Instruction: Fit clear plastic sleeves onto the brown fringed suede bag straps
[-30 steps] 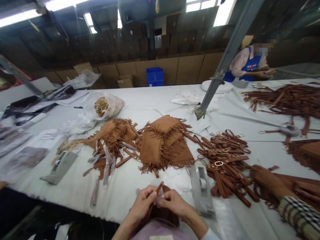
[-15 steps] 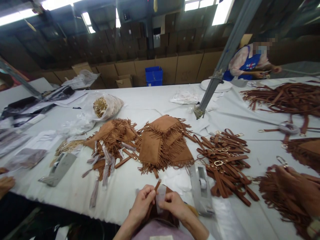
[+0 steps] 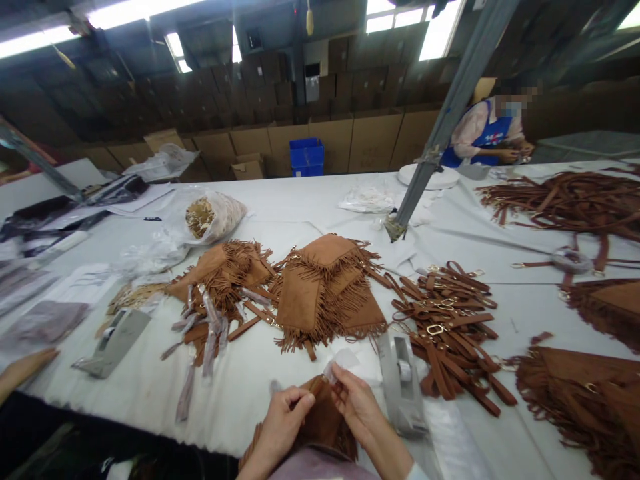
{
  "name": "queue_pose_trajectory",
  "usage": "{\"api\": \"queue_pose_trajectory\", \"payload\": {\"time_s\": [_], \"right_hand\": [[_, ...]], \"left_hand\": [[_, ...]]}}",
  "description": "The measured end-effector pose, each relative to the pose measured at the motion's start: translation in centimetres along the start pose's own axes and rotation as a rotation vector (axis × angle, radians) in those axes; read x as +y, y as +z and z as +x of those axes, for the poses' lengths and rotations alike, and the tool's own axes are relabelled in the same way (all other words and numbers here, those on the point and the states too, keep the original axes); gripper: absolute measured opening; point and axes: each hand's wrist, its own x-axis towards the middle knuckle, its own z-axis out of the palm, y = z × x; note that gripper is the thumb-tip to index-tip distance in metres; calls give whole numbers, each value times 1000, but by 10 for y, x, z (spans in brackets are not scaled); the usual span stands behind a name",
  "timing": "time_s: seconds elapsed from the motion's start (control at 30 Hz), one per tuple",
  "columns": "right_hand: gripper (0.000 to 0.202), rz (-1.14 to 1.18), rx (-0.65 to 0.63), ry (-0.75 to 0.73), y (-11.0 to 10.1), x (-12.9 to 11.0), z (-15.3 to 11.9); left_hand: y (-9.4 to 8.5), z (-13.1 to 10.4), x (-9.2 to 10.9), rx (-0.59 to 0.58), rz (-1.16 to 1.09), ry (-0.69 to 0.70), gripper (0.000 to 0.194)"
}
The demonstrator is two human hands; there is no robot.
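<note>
A brown suede bag [image 3: 323, 417] with fringe lies on my lap, at the table's front edge. My left hand [image 3: 285, 419] is closed in a pinch at its upper part, on a brown strap mostly hidden by the fingers. Between the thumb and fingers of my right hand [image 3: 357, 403] is a thin whitish wrapping sheet [image 3: 346, 362], raised just above the bag. White sheets [image 3: 367, 370] lie behind that hand, beside a grey tape dispenser [image 3: 403, 383]. Fringed brown bags [image 3: 300, 303] are stacked ahead of my hands.
Brown straps with gold-coloured buckles [image 3: 445, 333] are heaped to the right. Another tape dispenser [image 3: 115, 340] stands left. A plastic bag of small tan pieces [image 3: 215, 215] lies farther back. A metal post [image 3: 425, 177] rises from the table. Another person's hand [image 3: 30, 372] shows at the left edge.
My right hand has lifted the whitish sheet up and away from the strap; the sheet is now crumpled. At the right, another person's hand has left the fringed bag.
</note>
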Motion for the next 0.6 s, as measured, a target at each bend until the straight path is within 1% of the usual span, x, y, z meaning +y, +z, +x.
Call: {"api": "queue_pose_trajectory", "payload": {"time_s": [0.1,0.3,0.37,0.5,0.6], "right_hand": [[33,9,2,33,6,0,-2],[37,-22,-13,66,12,0,-6],[39,-69,-19,42,11,4,-6],[45,-234,-43,-73,8,11,-3],[50,-294,-27,-134,8,9,-3]], "left_hand": [[-2,-1,3,-2,50,31,35],[-2,-1,4,16,108,35,34],[-2,0,5,26,118,43,33],[-2,0,3,42,103,38,32],[-3,1,1,39,63,21,29]]}}
